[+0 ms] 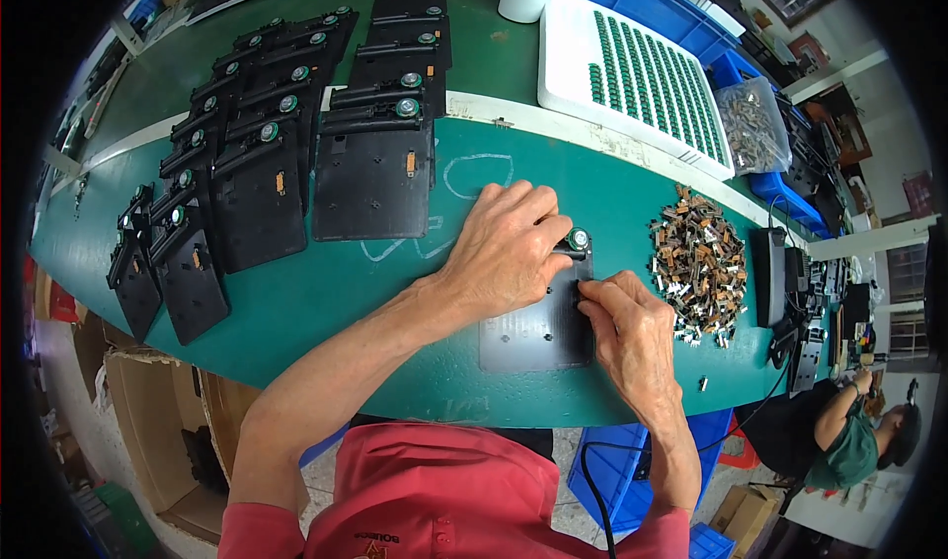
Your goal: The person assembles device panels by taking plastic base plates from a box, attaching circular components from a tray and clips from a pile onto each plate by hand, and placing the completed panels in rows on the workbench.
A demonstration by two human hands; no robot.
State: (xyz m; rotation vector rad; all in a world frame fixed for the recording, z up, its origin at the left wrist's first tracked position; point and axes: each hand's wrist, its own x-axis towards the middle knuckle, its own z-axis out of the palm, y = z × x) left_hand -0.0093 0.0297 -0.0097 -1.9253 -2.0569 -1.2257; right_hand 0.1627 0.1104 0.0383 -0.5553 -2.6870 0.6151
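A black rectangular plastic panel (538,337) lies flat on the green table in front of me, with a round green-rimmed silver part (579,237) at its far right corner. My left hand (506,248) is curled over the panel's far part, its thumb and fingers closed on it beside the round part. At the panel's right edge my right hand (628,330) is pinched, thumb against forefinger; whatever it holds is hidden. Right of that hand lies a heap of small brown and silver clip-like parts (699,263). One small silver piece (703,384) lies apart, nearer to me.
Similar black panels (370,189) overlap in rows at left and far left. A white foam tray (573,95) of green round parts stands far right, beside a bag of small parts (752,122). A black power adapter (768,278) sits right of the heap. Another person (849,431) works at far right.
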